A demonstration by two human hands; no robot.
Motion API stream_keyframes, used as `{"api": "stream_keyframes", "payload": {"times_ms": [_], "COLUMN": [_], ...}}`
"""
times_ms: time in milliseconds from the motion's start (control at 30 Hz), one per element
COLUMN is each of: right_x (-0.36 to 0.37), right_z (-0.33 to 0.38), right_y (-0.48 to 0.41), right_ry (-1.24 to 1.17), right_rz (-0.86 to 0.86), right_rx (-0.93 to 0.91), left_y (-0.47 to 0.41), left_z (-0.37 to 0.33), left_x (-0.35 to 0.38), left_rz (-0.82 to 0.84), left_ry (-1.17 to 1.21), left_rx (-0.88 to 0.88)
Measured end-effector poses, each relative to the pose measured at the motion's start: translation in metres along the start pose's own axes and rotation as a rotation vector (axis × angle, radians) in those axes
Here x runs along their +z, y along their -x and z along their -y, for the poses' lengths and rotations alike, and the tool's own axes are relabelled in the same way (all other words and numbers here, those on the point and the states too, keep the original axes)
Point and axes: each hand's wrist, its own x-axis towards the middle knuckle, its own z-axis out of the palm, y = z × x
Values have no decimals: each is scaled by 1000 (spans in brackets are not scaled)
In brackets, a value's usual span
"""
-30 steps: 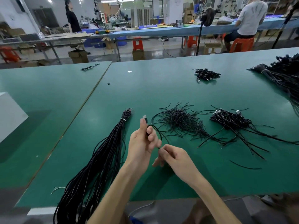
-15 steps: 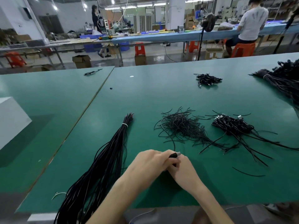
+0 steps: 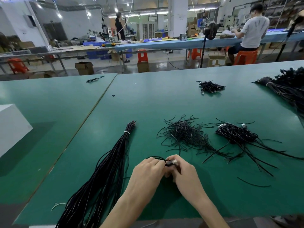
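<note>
Head view. Both hands meet over the near edge of the green table (image 3: 148, 104). The left hand (image 3: 148, 171) has its fingers curled around a black cable (image 3: 169, 162), holding it just behind the connector. The right hand (image 3: 184, 171) is curled over the same cable from the other side, fingertips touching the connector body. The metal plug end shows between the two hands, and a short loop of the cable arcs out above the left knuckles.

A tied bundle of long cables (image 3: 105, 170) lies just left of the hands. A loose pile of short ties (image 3: 182, 134) lies beyond the hands. A pile of coiled cables (image 3: 236, 134) lies to its right.

Containers: an open cardboard box (image 3: 84, 68) stands on the floor beyond the table; its contents cannot be seen. A white box (image 3: 11, 125) sits at the left edge, its contents also hidden.
</note>
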Motion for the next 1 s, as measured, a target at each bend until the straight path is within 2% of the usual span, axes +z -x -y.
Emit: {"api": "stream_keyframes", "payload": {"times_ms": [100, 267, 400, 467, 567, 633, 800, 867, 1000], "right_x": [0, 0, -7, -9, -7, -4, -3, -4, -4], "right_z": [1, 1, 3, 5, 6, 5, 4, 3, 0], "right_y": [1, 1, 0, 0, 0, 0, -1, -1, -2], "right_ry": [-55, -108, -231, -297, -305, -284, -288, -286, -279], "right_rz": [-37, 42, 120, 168, 207, 246, 280, 275, 243], "right_rx": [-1, -21, -40, -49, -67, -49, -44, -54, -27], "left_y": [-3, -5, -8, -13, -21, -29, -47, -47, -40], "left_z": [-2, 0, -7, -11, -17, -20, -17, -10, 7], "left_x": [-2, 0, -1, 0, -5, -7, -22, -31, -44], "left_rz": [-71, -141, -94, -90, -197, -210, -327, -330, -153], "left_ry": [40, 63, 275, 462, 929, 1240, 1867, 1951, 1888], "left_rx": [-70, -93, -338, -461, -654, -769, -890, -915, -850]}}
